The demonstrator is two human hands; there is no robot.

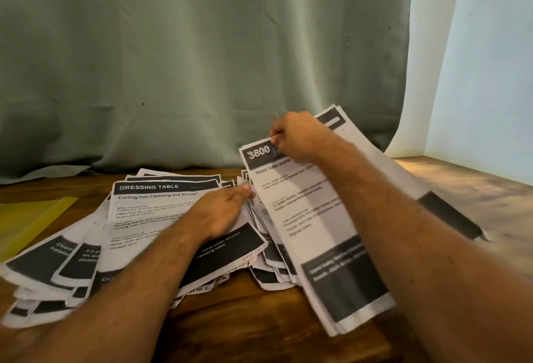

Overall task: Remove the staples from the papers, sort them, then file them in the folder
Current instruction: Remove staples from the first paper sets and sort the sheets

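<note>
While pinched, paper bundle [311, 218] lengthwise upright.

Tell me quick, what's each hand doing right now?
Left hand: open, resting flat on the Dressing Table sheet.
Right hand: grip pinching the top edge of the 3800 sheet.

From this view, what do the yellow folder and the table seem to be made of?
Yellow folder: probably thin plastic, since it looks translucent and slightly glossy. Table: apparently wood or wood veneer with a low sheen, showing brown grain streaks.
</note>
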